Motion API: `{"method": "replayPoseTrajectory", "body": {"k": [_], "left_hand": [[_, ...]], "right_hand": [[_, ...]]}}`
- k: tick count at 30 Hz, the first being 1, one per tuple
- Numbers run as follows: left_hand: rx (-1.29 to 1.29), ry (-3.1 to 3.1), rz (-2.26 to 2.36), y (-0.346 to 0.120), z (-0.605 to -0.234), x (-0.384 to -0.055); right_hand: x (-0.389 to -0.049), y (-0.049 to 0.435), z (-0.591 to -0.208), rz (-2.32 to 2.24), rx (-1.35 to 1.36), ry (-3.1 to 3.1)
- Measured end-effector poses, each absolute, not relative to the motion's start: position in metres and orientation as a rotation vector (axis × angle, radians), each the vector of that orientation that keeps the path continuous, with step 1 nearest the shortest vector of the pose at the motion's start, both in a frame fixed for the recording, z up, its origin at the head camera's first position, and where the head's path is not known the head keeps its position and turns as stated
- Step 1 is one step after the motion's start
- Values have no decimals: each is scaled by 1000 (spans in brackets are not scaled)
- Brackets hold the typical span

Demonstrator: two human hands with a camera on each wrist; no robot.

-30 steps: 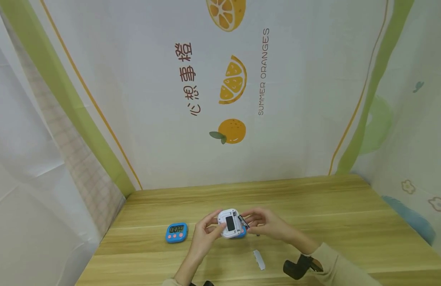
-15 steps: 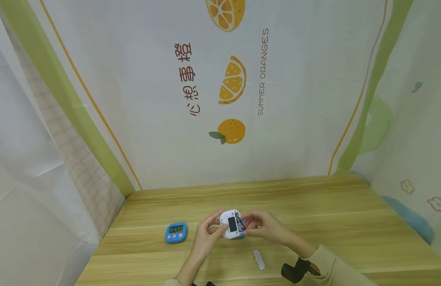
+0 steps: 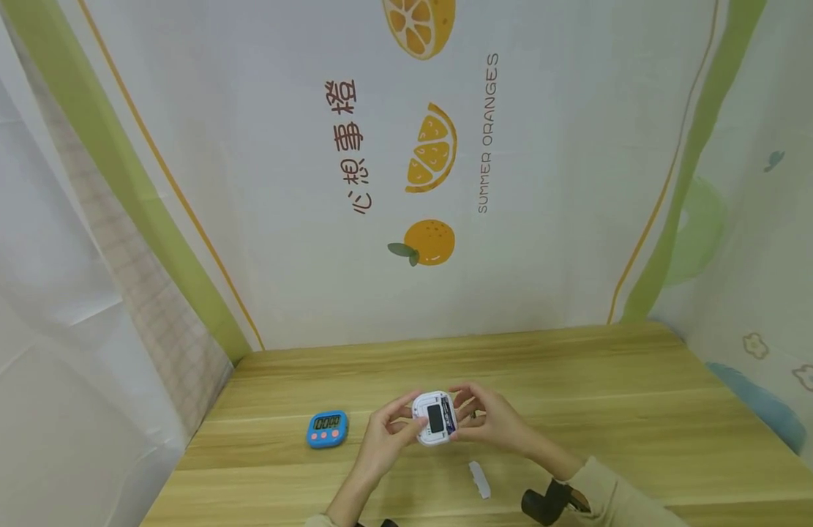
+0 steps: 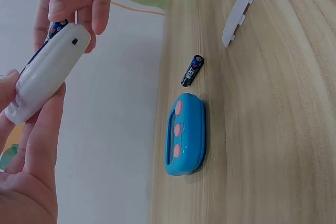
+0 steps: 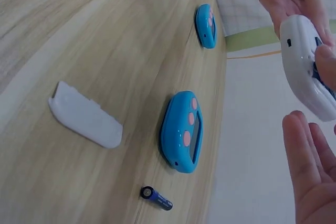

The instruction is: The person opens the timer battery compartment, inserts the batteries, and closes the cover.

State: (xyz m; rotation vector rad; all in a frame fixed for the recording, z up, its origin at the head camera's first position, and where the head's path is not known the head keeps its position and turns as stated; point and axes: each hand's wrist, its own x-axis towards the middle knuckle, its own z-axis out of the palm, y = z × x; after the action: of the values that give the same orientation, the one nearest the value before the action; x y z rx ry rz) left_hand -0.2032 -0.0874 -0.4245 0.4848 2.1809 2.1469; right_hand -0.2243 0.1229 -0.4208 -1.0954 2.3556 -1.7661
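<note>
My left hand (image 3: 383,443) grips a white digital timer (image 3: 435,419), its back turned up and its long slot uncovered. A dark rectangle sits in the middle of that back, with my left thumb beside it. Along the right side of the back lies a dark AAA-type battery (image 3: 448,416) in the slot. My right hand (image 3: 488,417) has thumb and index finger at the ends of this battery. In the left wrist view the right thumb (image 4: 62,3) rests at the battery's upper end. The left fingers (image 4: 44,145) support the timer from below.
A blue timer (image 3: 327,430) with pink buttons lies left on the wooden table (image 3: 544,373). Another blue timer (image 5: 181,132) lies beneath the hands, with a loose battery (image 5: 156,198) near it. The white battery cover (image 3: 479,479) lies closer to me.
The battery in my right fingers has gone from standing tilted at the timer's edge to lying along the slot. The white timer has shifted slightly right and towards me.
</note>
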Motion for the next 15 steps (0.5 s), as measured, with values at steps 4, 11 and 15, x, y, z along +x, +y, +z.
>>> {"method": "replayPoseTrajectory", "body": {"k": [4, 11, 15], "left_hand": [[505, 2159, 2113, -88, -425, -203], [517, 2133, 2083, -87, -415, -197], [517, 2114, 2081, -86, -415, -196]], "right_hand": [[-227, 125, -423, -1739, -1174, 2293], [-226, 126, -419, -1706, -1258, 2307], [-223, 127, -415, -1705, -1239, 2341]]}}
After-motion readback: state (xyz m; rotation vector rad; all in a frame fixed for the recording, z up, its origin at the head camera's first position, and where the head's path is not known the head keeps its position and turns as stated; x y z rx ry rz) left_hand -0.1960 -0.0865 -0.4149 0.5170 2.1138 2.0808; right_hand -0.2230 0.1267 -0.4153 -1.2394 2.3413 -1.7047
